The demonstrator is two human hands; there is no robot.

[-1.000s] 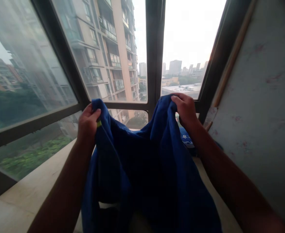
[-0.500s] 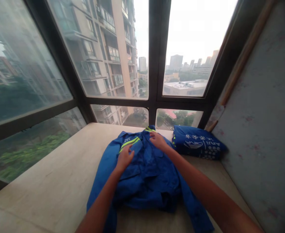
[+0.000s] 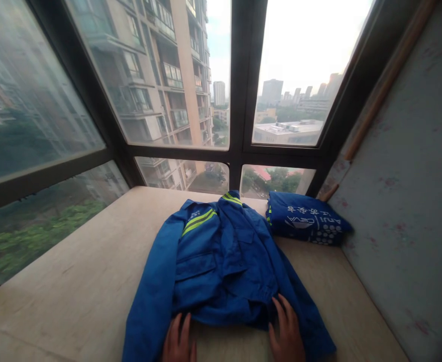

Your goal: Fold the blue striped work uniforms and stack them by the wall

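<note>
A blue jacket (image 3: pixel 206 261) with yellow-green stripes lies spread on the pale sill, its collar toward the window and its sleeves reaching down on both sides. My left hand (image 3: pixel 179 339) is at the jacket's lower left, beside the hem and the left sleeve, its fingers apart. At the lower right corner of the hem is my right hand (image 3: pixel 287 329), fingers spread and fingertips at the cloth. Neither hand grips the fabric. The wrists are out of view.
A folded blue garment (image 3: pixel 304 218) with white print lies at the back right, against the flowered wall (image 3: pixel 398 221). Dark window frames (image 3: pixel 238 90) rise behind the jacket. The pale stone sill (image 3: pixel 70 261) extends to the left.
Both hands have moved from the jacket's chest and collar down to its lower hem. The jacket lies nearly as before, with its front now uncovered. The view has shifted slightly.
</note>
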